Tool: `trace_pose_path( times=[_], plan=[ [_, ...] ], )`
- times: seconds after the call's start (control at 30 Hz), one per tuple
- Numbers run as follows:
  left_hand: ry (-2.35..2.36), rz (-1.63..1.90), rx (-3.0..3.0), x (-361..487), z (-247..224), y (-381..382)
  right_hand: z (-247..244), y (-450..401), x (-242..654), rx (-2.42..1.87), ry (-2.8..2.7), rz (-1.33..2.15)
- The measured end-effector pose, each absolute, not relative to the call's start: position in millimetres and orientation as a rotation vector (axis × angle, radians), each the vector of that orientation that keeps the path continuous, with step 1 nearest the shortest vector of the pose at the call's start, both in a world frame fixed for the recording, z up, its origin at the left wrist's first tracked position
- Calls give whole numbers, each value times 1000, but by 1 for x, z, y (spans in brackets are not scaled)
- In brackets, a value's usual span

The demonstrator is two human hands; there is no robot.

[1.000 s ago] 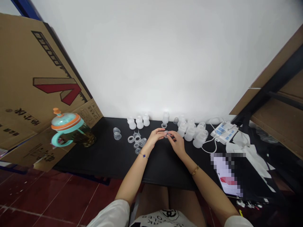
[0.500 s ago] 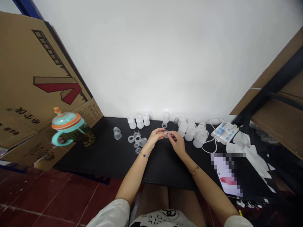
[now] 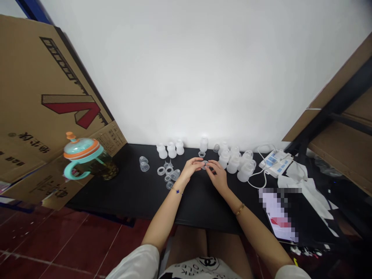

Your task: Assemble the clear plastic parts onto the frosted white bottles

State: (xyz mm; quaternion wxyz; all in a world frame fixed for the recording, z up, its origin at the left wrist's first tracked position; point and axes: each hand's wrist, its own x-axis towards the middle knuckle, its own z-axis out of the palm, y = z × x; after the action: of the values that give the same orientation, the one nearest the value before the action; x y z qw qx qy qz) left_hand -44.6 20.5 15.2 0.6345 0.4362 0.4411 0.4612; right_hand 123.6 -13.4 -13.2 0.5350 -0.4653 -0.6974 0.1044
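My left hand (image 3: 191,168) and my right hand (image 3: 217,173) meet over the black table. Between their fingertips they pinch a small translucent bottle ring (image 3: 205,164); the fingers partly cover it, and whether a nipple sits inside I cannot tell. Just behind is another ring (image 3: 201,154), in front of an uncapped white baby bottle (image 3: 204,145). Loose rings (image 3: 161,171) and clear nipples (image 3: 169,185) lie in a cluster left of my left hand. To the right of my right hand stand several baby bottles with clear caps (image 3: 232,162).
Three uncapped bottles (image 3: 171,149) stand by the wall, and clear caps (image 3: 144,166) lie farther left. A large jug (image 3: 87,159) and a cardboard box (image 3: 43,97) border the left side. On the right are a power strip (image 3: 276,162), a cable, papers and a phone (image 3: 277,217).
Both hands stay almost in place, with only a slight shift of the fingers and of the ring between them. Nothing else has visibly moved.
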Motion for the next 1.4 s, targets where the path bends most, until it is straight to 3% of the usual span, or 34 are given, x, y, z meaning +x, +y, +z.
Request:
trace_pose_path(
  times=[1.4],
  plan=[
    [1019,1036,1094,-44,15,20,-8,-15,124,-1102,-1536,461]
  ],
)
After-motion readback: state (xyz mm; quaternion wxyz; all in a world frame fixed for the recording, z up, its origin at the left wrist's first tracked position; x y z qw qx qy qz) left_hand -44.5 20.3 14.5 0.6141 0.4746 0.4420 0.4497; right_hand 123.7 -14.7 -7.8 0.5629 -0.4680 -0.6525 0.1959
